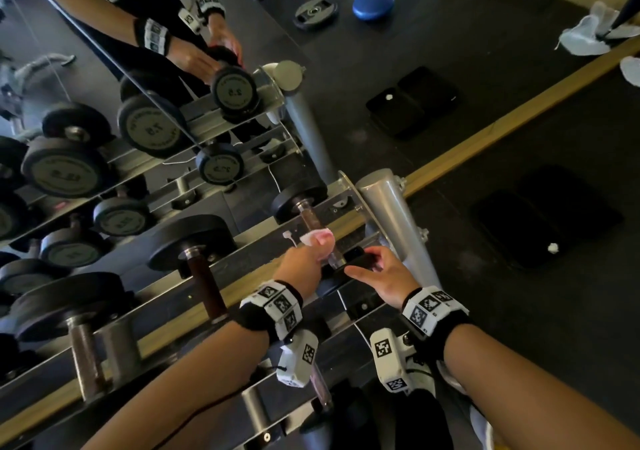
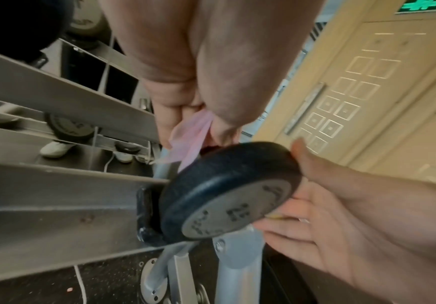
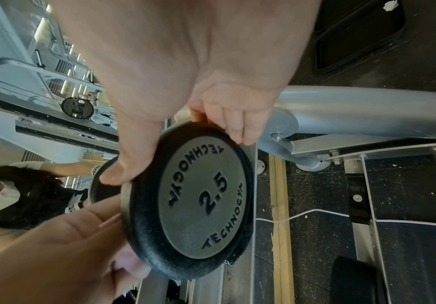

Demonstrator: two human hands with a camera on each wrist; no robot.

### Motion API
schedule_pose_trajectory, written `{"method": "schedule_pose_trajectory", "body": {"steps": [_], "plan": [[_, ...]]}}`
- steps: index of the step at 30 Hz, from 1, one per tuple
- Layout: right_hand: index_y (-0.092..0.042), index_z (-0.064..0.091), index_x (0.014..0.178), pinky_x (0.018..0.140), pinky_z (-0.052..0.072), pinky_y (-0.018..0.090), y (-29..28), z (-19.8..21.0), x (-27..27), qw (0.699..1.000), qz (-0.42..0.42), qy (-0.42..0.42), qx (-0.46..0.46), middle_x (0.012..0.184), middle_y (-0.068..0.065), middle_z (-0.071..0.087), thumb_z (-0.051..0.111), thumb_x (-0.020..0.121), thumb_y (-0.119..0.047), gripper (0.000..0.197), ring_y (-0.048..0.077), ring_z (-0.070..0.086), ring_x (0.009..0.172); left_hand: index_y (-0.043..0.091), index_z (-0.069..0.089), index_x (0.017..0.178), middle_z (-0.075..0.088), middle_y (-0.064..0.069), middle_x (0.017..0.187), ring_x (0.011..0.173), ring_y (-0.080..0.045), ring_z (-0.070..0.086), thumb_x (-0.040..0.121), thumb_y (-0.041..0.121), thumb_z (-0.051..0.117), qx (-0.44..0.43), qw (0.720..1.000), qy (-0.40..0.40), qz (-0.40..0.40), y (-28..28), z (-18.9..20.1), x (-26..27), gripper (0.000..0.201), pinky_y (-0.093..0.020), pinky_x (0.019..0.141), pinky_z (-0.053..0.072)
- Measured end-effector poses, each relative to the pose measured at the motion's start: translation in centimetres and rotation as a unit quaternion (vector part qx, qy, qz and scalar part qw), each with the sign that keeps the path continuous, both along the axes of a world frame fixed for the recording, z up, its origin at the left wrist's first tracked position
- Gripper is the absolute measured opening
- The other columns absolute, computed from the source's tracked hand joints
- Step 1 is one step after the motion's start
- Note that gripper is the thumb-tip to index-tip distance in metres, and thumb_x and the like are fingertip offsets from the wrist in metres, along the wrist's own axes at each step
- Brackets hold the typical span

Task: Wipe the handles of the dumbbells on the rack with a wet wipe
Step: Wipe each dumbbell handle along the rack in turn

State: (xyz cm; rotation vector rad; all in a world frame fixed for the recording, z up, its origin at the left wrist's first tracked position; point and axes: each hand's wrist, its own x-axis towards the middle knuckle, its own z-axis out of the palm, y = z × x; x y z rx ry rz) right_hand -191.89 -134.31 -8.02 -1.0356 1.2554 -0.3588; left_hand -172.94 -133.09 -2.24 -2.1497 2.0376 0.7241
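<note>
- Head view: my left hand [image 1: 300,263] has the wet wipe [image 1: 320,237] wrapped round the 2.5 dumbbell [image 3: 199,202] handle, which runs away from me.
- Right hand [image 1: 379,273] fingers are curled on the near end plate.

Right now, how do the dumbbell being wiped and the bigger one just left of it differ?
The small dumbbell has slim end discs marked 2.5; the bigger dumbbell has much thicker, wider discs.
The small one is held: the left hand wraps a pink wipe round its handle and the right hand grips its near disc. The bigger one lies untouched.
Both rest on the same rack, with black discs.
</note>
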Motion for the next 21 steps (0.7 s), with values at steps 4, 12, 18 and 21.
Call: {"method": "schedule_pose_trajectory", "body": {"steps": [4,12,18,21], "plan": [[-0.026,0.045,0.132,0.106,0.044,0.04,-0.1,-0.1,0.1,1.0,-0.006,0.008,-0.013,0.13,0.001,0.057,0.083,0.068,-0.052,0.079,0.02,0.054,0.122,0.03,0.053,0.135,0.049,0.004,0.143,0.115,-0.022,0.056,0.094,0.032,0.058,-0.036,0.996,0.028,-0.073,1.4,0.2,-0.7,0.041,-0.006,0.082,0.02],[-0.024,0.043,0.136,0.111,0.04,0.044,-0.1,0.3,0.1,0.999,0.014,0.023,-0.017,0.134,0.004,0.054,0.081,0.07,-0.053,0.081,0.022,0.051,0.126,0.037,0.069,0.116,0.069,0.008,0.097,0.088,-0.009,0.064,0.096,0.045,0.053,0.063,0.985,0.146,0.073,1.4,0.5,1.2,0.026,-0.021,0.081,0.047],[-0.021,0.044,0.135,0.111,0.039,0.039,-0.3,0.2,0.0,1.0,0.019,0.013,-0.016,0.131,0.003,0.057,0.081,0.073,-0.046,0.077,0.02,0.052,0.125,0.023,0.071,0.113,0.073,-0.003,0.087,0.086,-0.019,0.068,0.098,0.046,0.049,-0.06,0.874,0.303,0.375,0.3,-1.3,2.7,0.035,-0.036,0.09,0.052],[-0.021,0.044,0.135,0.11,0.039,0.036,-0.3,0.0,0.1,1.0,0.016,0.007,-0.011,0.131,0.001,0.056,0.082,0.073,-0.044,0.077,0.018,0.051,0.125,0.024,0.076,0.095,0.072,-0.007,0.09,0.085,-0.019,0.065,0.097,0.045,0.055,-0.084,0.795,0.407,0.442,-1.2,-2.0,1.8,0.03,-0.041,0.095,0.052]]}}
